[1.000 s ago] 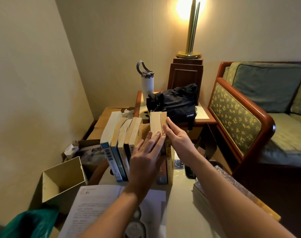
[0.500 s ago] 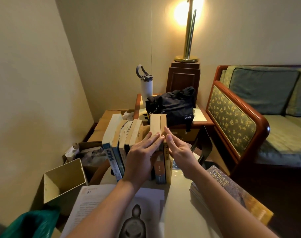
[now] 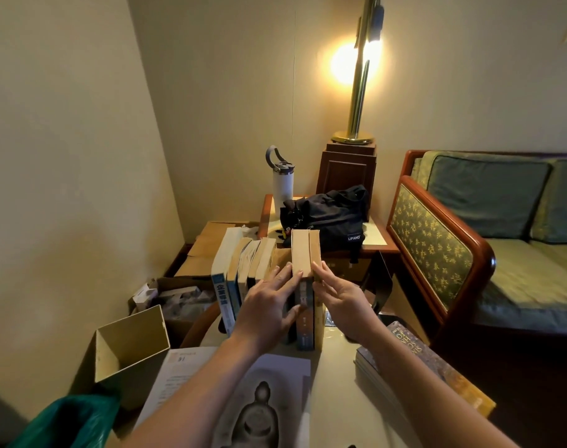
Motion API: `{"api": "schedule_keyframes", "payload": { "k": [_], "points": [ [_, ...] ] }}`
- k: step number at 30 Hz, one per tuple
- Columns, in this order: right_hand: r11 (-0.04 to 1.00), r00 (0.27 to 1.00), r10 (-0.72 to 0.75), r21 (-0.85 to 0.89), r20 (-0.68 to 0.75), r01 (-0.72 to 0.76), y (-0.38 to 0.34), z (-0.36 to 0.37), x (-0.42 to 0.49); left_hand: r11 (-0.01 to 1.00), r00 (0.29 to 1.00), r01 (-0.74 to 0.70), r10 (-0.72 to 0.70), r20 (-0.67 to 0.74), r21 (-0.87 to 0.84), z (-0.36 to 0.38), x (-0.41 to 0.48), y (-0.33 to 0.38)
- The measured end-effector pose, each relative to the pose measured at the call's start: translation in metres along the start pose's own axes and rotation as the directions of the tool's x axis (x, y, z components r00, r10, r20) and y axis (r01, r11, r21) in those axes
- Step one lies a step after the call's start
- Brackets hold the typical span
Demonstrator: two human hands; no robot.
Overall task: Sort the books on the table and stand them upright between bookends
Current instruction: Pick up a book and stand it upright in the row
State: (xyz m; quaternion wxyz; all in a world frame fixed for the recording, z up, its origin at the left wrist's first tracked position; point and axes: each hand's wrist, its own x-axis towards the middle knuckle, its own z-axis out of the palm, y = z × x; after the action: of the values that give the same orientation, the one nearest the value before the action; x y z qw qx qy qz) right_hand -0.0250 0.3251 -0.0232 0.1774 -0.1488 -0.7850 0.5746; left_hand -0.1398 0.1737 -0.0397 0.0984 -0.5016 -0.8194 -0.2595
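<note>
Bracketing upright books (image 3: 304, 253) — left hand (image 3: 269, 305), right hand (image 3: 340, 295), fingers (image 3: 321, 273) touching

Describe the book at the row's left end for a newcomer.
Find the brass lamp in the corner, then drop to the row of upright books. The blue-spined book stands at its left end; large white characters on pale blue set it apart from the darker spines beside it.

Spines of middle books (image 3: 265, 257) behind left hand (image 3: 269, 308); lamp (image 3: 356, 105) top past upper edge.
</note>
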Motion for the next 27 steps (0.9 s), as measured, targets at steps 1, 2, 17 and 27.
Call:
{"api": "schedule_keyframes", "payload": {
  "k": [1,2,17,27],
  "points": [
    [0.998,1.0,-0.001,-0.064,-0.001,0.001,-0.004,0.0,-0.002,1.0,1.0,0.017,-0.017,0.001,-0.02,-0.004,-0.006,-0.001],
    [0.988,1.0,-0.006,-0.152,-0.002,0.005,-0.008,-0.001,-0.004,0.999,1.0,0.025,-0.026,-0.004,-0.041,-0.008,-0.012,-0.003],
    [0.854,0.997,-0.017,-0.519,-0.078,-0.026,-0.016,0.021,-0.041,0.848,0.817,0.528,-0.518,0.256,0.03,-0.024,-0.173,-0.08],
    [0.821,0.975,0.178,-0.566,0.136,-0.071,0.07,0.105,-0.124,0.588,0.486,0.795,-0.764,0.424,0.147,-0.007,-0.238,-0.1]
  ]
}}
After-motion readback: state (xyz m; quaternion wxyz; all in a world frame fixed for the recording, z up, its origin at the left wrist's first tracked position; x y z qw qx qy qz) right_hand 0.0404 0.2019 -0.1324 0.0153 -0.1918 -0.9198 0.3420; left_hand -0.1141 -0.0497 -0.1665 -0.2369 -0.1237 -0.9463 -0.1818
